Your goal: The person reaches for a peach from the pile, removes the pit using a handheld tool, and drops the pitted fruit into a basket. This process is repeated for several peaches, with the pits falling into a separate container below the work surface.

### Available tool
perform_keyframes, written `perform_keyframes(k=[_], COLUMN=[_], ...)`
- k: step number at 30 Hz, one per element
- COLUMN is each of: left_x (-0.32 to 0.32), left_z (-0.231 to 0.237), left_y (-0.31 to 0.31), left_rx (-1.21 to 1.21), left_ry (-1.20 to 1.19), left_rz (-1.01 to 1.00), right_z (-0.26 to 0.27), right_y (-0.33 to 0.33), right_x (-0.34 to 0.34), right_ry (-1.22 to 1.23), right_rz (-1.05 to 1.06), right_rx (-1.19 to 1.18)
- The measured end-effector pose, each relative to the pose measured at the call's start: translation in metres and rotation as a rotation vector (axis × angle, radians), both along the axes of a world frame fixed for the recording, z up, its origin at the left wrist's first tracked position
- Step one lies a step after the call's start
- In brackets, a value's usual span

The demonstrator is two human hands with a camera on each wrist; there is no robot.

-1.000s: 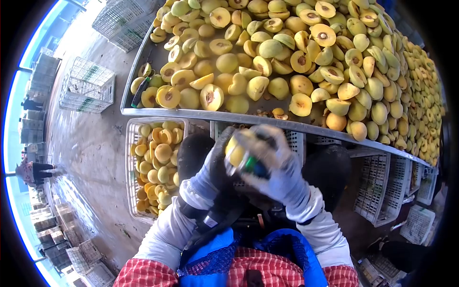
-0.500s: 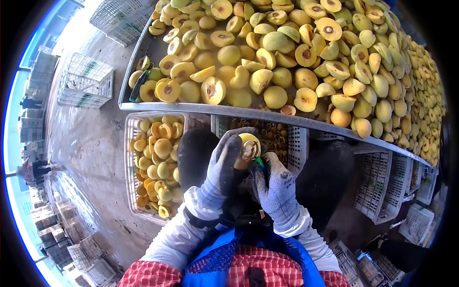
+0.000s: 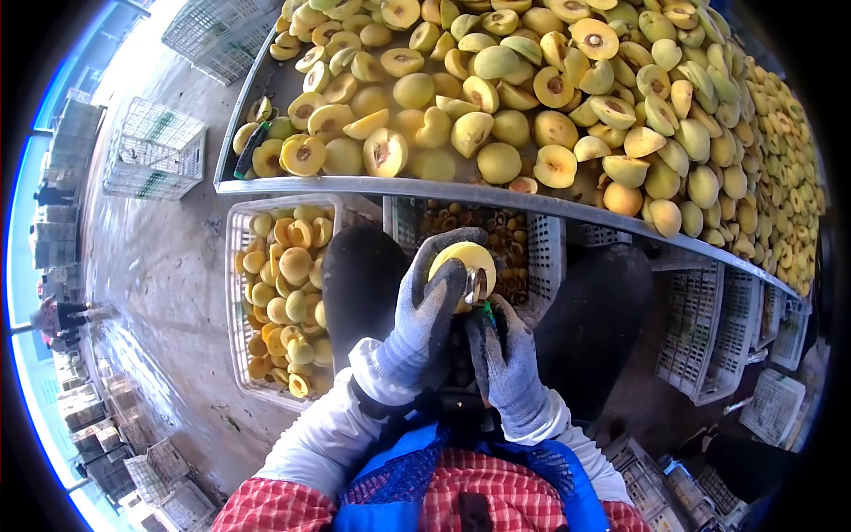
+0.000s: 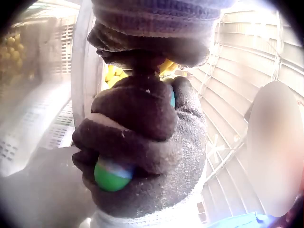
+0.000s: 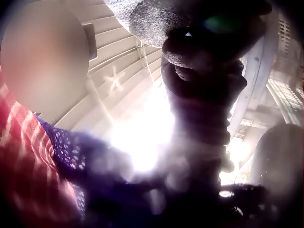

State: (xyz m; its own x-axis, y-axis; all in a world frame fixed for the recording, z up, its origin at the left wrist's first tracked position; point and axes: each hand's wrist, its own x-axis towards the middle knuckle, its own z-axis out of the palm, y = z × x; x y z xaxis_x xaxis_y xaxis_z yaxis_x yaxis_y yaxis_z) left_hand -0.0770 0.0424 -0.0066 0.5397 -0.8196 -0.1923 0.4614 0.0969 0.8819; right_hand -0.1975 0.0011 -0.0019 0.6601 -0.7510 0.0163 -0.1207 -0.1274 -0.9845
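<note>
In the head view, my gloved left hand (image 3: 421,310) grips a yellow peach half (image 3: 465,259), dark fingers behind it and thumb across its front. Its cut side is turned toward my right hand. My gloved right hand (image 3: 512,363), just below and to the right, holds a pitting tool (image 3: 489,312) by its green handle. The tool's metal end overlaps the peach's lower right side. In the left wrist view, dark gloved fingers wrap the green handle (image 4: 113,176), whose rounded end sticks out. The right wrist view is dark, with much of the hands in shadow.
A metal-edged table (image 3: 355,184) heaped with peach halves (image 3: 612,111) spans the front. Another green-handled tool (image 3: 252,151) lies at its left end. A white crate (image 3: 232,301) of peach halves stands left of my knees; another crate (image 3: 545,266) with brownish bits sits under the table edge.
My hands worked in a blur round the peach a second ago, then drew apart slightly. The peach is now turned, with the tool's metal end against it.
</note>
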Motion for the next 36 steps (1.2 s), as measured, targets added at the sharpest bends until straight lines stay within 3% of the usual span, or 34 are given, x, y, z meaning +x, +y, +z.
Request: perform_keyframes(k=[5,11,14,20,22,24,26,28,30,31,34,35,36], left_x=[-0.009,-0.014,-0.019,-0.028,-0.030,-0.031,-0.031,-0.029,-0.022,-0.014,0.008,0.008,0.007], left_z=[0.006,0.011,0.011,0.011,0.011,0.010,0.010,0.010,0.010,0.014,0.021,0.019,0.016], left_y=[-0.001,-0.003,-0.007,-0.011,-0.010,-0.007,-0.008,-0.010,-0.011,-0.011,-0.012,-0.011,-0.011], left_rx=[-0.089,-0.027,-0.066,-0.046,-0.038,-0.031,-0.028,-0.031,-0.036,-0.046,0.034,0.008,0.011], left_ry=[0.063,-0.059,-0.054,0.021,0.015,-0.009,-0.022,-0.023,-0.012,0.082,0.257,0.286,0.120], left_rz=[0.017,-0.009,-0.001,0.014,0.009,-0.004,-0.039,-0.093,-0.170,-0.274,-0.460,-0.430,-0.404], right_z=[-0.007,-0.007,-0.005,-0.006,-0.005,-0.006,-0.013,-0.014,-0.010,-0.005,-0.005,-0.006,-0.006], right_y=[0.001,0.001,0.001,-0.002,0.005,0.006,0.001,0.008,0.009,0.007,0.006,0.007,0.007], right_x=[-0.005,-0.012,-0.014,-0.017,-0.020,-0.021,-0.021,-0.030,-0.033,-0.034,-0.033,-0.033,-0.032], right_ry=[0.021,0.034,0.006,-0.037,-0.079,-0.103,-0.106,-0.068,-0.084,-0.116,-0.120,-0.108,-0.165], right_rz=[-0.078,-0.045,-0.102,-0.106,-0.101,-0.084,-0.052,-0.040,-0.045,-0.056,-0.020,0.001,0.062], right_rx=[-0.121,0.041,-0.036,-0.434,-0.301,-0.361,-0.615,-0.430,-0.013,0.314,0.484,0.474,0.592])
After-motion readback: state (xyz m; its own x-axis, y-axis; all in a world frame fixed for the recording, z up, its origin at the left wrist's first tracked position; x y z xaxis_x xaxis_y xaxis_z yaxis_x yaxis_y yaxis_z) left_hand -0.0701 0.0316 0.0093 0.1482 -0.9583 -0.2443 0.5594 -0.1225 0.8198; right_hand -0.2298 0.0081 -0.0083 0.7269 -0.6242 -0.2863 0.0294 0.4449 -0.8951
